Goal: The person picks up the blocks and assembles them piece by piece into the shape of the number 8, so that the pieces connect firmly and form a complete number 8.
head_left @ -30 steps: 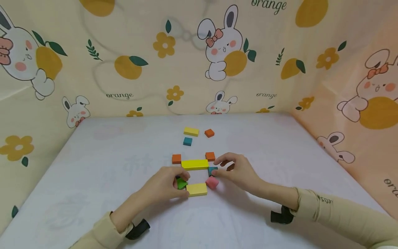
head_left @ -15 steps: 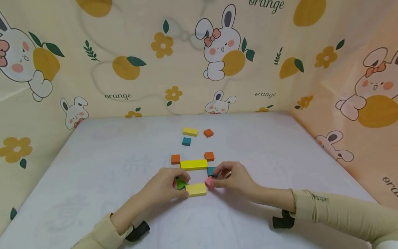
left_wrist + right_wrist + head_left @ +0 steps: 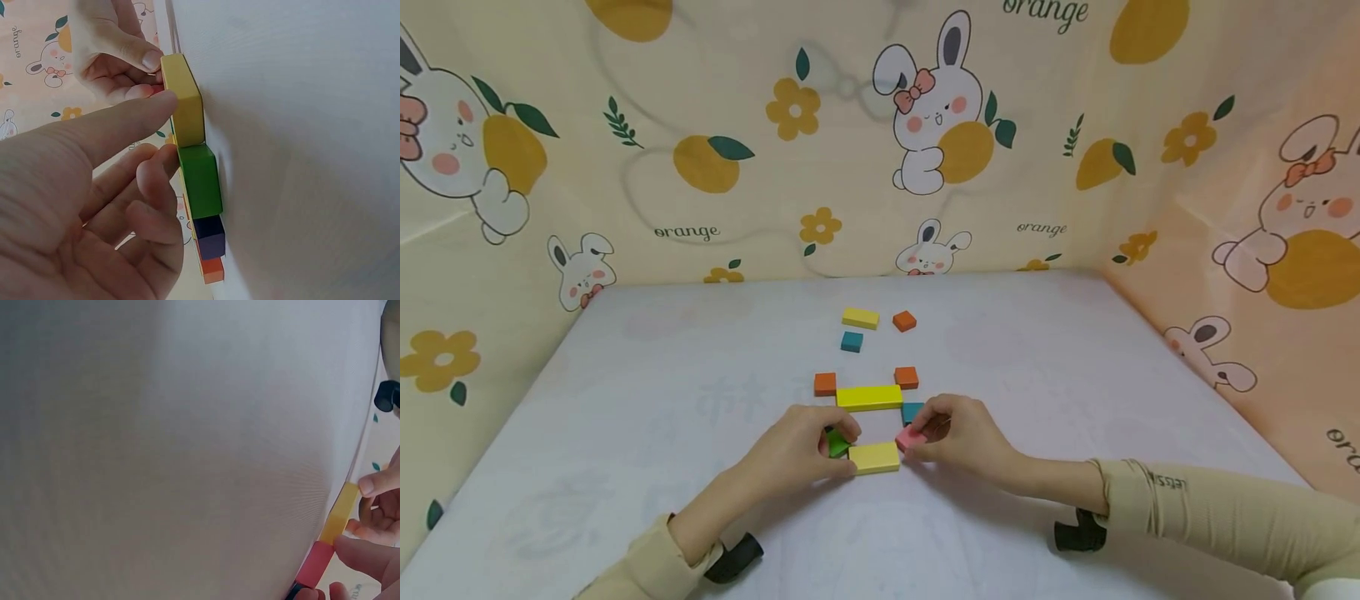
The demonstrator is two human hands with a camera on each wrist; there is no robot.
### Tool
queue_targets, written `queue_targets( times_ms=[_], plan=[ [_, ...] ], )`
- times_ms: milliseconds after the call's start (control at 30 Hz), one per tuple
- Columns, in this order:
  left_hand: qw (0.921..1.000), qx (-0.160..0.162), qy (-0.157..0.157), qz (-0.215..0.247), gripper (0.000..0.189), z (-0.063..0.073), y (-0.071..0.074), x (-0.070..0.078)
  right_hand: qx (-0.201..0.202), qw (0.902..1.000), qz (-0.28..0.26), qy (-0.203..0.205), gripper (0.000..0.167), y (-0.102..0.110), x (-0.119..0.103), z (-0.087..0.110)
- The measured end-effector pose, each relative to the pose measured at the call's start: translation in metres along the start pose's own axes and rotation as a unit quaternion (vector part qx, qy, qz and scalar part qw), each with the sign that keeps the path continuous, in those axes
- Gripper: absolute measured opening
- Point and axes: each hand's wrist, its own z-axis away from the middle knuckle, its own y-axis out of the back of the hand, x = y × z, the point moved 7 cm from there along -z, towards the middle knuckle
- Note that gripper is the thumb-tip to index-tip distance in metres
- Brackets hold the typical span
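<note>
Seen from the head, my right hand [image 3: 973,437] pinches a pink block [image 3: 908,438] between thumb and fingertips. That block sits at the right end of a pale yellow block [image 3: 873,458], just below a teal block [image 3: 913,412]. My left hand [image 3: 797,443] rests its thumb on the yellow block's left end. Its fingertips lie over a green block [image 3: 837,443], partly covered in this view. The left wrist view shows the thumb straight on the yellow block and a bent finger beside the green block [image 3: 201,181]. Below it comes a purple block [image 3: 210,237].
A long bright yellow block [image 3: 868,398] lies across the top of the arrangement, an orange block [image 3: 825,384] near its left end and another orange block [image 3: 906,377] near its right. Farther back lie a yellow block [image 3: 861,318], a teal block [image 3: 852,342] and an orange block [image 3: 905,321].
My right hand has come down from beside the teal block to the pink block and taken hold of it. The pink block has turned slightly. My left hand stays in place.
</note>
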Motion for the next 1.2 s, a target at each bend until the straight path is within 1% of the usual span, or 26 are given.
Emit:
queue_targets(
  times_ms=[233,500,700,1200],
  plan=[
    [1.0000,0.004,-0.007,-0.002,0.031,-0.0001,0.0000,-0.0003,-0.006,1.0000,0.000,-0.002,0.023,-0.0014,0.0006,-0.0015],
    [0.9999,0.000,-0.014,0.007,0.027,0.0002,-0.0014,0.0000,-0.006,0.9998,-0.001,-0.020,0.022,-0.0011,0.0034,-0.0021],
    [0.9998,0.000,-0.016,0.009,0.025,0.0003,-0.0027,-0.0005,-0.007,0.9998,-0.003,-0.019,0.022,-0.0006,0.0039,-0.0016],
    [0.9999,-0.002,-0.010,0.010,0.025,-0.0002,-0.0037,-0.0021,-0.008,0.9997,-0.002,-0.025,0.021,-0.0007,0.0040,-0.0020]
  ],
)
